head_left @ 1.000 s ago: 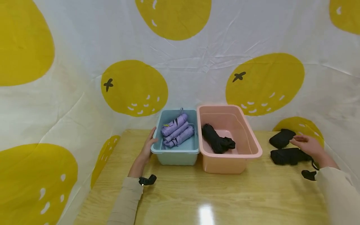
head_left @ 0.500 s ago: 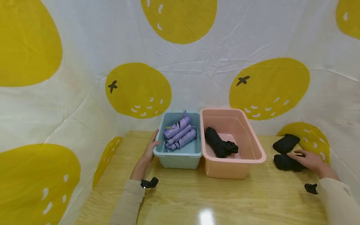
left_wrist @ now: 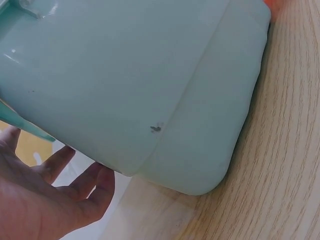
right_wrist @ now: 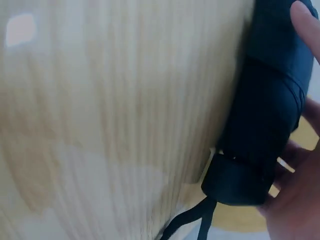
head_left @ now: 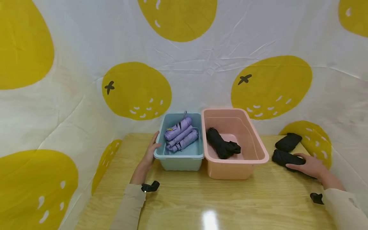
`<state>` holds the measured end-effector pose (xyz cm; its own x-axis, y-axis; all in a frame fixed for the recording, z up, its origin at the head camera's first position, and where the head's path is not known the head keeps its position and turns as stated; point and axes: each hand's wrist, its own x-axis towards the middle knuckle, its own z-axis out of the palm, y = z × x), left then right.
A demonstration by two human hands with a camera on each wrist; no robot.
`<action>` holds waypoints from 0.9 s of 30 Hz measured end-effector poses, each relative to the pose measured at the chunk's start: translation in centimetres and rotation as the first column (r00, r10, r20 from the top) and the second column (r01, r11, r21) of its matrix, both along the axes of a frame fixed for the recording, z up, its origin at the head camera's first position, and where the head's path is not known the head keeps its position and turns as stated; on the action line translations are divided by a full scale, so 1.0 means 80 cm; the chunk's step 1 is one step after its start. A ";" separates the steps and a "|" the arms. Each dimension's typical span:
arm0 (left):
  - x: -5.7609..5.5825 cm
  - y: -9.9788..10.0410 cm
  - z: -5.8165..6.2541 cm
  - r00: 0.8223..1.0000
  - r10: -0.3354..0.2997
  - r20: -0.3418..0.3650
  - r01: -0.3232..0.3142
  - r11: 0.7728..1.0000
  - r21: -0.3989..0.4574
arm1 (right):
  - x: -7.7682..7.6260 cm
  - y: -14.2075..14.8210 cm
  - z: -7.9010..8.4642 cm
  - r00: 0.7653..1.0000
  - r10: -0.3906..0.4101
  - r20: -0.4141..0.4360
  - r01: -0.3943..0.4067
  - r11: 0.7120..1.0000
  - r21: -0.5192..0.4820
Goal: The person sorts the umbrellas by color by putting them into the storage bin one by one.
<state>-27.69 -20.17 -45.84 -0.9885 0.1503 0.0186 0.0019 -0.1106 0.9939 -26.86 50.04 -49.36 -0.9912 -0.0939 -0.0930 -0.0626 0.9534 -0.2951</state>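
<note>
My right hand (head_left: 310,166) grips a black folded umbrella (head_left: 283,157) at the right of the table, thumb on the near side. In the right wrist view this umbrella (right_wrist: 265,105) shows its capped end and a wrist strap. My left hand (head_left: 149,153) holds the left side of a light-blue bin (head_left: 179,163), thumb at the rim and fingers along the outer wall; the left wrist view shows those fingers (left_wrist: 102,192) against it. Inside that bin lie several purple folded umbrellas (head_left: 181,137).
A pink bin (head_left: 230,169) stands right beside the blue one, with a black folded umbrella (head_left: 221,143) in it. Another black bundle (head_left: 288,142) lies behind the gripped umbrella. A patterned cloth (head_left: 201,80) hangs behind the wooden table (head_left: 178,204).
My right hand has come down from above the black umbrellas and taken hold of the nearer one, which now lies at a slant. My left hand stays on the blue bin.
</note>
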 end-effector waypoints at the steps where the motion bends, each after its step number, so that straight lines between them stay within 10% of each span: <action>1: 0.002 0.001 0.003 1.000 -0.003 0.002 0.003 1.000 -0.007 | 0.000 -0.002 -0.002 1.000 0.010 -0.015 -0.010 1.000 -0.002; 20: -0.012 0.011 -0.017 0.999 0.031 -0.042 -0.031 1.000 0.005 | -0.007 -0.072 -0.015 0.987 -0.043 -0.154 0.019 0.988 -0.154; 27: -0.007 0.003 -0.018 0.998 0.044 -0.035 -0.044 0.999 0.009 | -0.006 -0.107 -0.023 0.998 -0.036 -0.043 0.015 0.907 -0.421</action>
